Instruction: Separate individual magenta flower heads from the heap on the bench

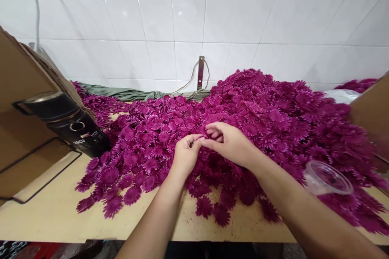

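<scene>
My left hand [186, 154] and my right hand [231, 144] meet over a wide heap of magenta artificial flower heads [152, 129]. Both are closed in a pinch, with thumbs and fingertips nearly touching. Between the fingertips a small purple flower piece [201, 138] shows, mostly covered by the fingers. The other fingers of my right hand are loosely curled. Below my wrists, single flower heads [221, 213] lie at the heap's front edge.
A black vacuum flask [65, 123] leans at the left by a cardboard box [21, 77] and a black wire frame [53, 178]. A clear plastic tub [328, 180] sits among the flowers at the right. Behind the wooden table [51, 218] is a white tiled wall [158, 16].
</scene>
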Available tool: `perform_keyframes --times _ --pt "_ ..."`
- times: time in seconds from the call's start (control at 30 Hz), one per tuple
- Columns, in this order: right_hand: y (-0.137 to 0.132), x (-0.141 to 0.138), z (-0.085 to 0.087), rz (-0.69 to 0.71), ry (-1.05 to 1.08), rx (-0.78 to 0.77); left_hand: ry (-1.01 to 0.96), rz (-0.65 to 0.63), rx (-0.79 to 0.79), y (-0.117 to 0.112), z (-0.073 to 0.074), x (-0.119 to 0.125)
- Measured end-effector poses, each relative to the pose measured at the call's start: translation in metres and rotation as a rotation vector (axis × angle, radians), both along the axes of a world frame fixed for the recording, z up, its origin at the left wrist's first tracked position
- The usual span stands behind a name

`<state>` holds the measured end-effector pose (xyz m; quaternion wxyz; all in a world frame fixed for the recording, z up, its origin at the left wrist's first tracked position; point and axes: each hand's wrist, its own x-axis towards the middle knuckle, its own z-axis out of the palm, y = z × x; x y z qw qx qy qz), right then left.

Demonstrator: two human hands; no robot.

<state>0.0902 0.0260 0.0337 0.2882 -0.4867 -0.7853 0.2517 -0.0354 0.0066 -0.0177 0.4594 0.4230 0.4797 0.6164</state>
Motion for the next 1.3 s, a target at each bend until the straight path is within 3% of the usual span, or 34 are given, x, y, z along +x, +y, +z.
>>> perform_keyframes --times 0.07,0.17,0.27,0.37,0.53,0.67,0.73,0.9,1.0,1.07,1.13,1.23,1.3 --pt "-0.005 -0.005 -0.01 0.052 0.079 -0.139 0.048 0.007 0.005 0.0 -0.003 -0.001" --pt "-0.006 -0.009 -0.018 0.089 0.133 -0.196 0.078 0.041 0.004 -0.001 -0.007 -0.001" --pt "-0.005 -0.01 -0.018 0.068 0.019 -0.018 0.007 -0.002 0.013 -0.006 -0.006 -0.001" --pt "0.002 -0.006 -0.018 -0.077 -0.145 0.232 0.001 -0.055 0.003 -0.016 0.002 -0.001" --pt "0.028 0.013 -0.009 -0.365 -0.148 0.318 0.116 -0.046 0.014 -0.027 0.011 -0.005" --pt "0.026 0.019 0.004 -0.372 -0.089 0.451 0.051 0.013 -0.015 -0.02 0.005 -0.005" --pt "0.014 0.013 0.005 -0.272 -0.078 0.34 0.033 0.028 -0.015 -0.015 0.001 -0.003" --pt "-0.01 -0.008 -0.013 0.095 0.159 -0.222 -0.02 0.011 0.01 -0.011 -0.005 -0.001" --pt "-0.01 -0.011 -0.019 0.113 0.202 -0.293 -0.051 -0.035 0.005 -0.014 -0.007 -0.003" --pt "-0.009 -0.01 -0.018 0.097 0.129 -0.233 -0.07 -0.097 0.009 -0.016 -0.006 -0.003" --pt "-0.01 -0.011 -0.016 0.061 0.013 -0.079 -0.089 -0.135 0.019 -0.019 -0.006 -0.001" --pt "-0.008 -0.012 -0.017 -0.06 -0.128 0.149 -0.102 -0.088 0.024 -0.025 -0.003 0.002" --pt "0.0 -0.01 -0.021 -0.169 -0.157 0.212 -0.076 -0.028 0.039 -0.029 0.001 0.003"
